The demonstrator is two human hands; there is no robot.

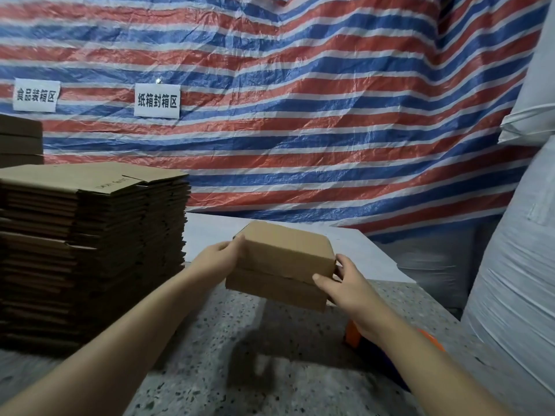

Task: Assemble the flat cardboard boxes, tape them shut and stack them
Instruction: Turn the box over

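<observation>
Head view: cardboard box (282,259) sits between left hand (220,256) and right hand (345,283), each grip pinching its ends.

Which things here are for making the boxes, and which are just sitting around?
For the job:
- folded cardboard box, held by the left hand and right hand
- stack of flat cardboard boxes
- orange object, perhaps a tape tool, mostly hidden

Just sitting around:
- striped tarp
- paper signs
- white sacks
</observation>
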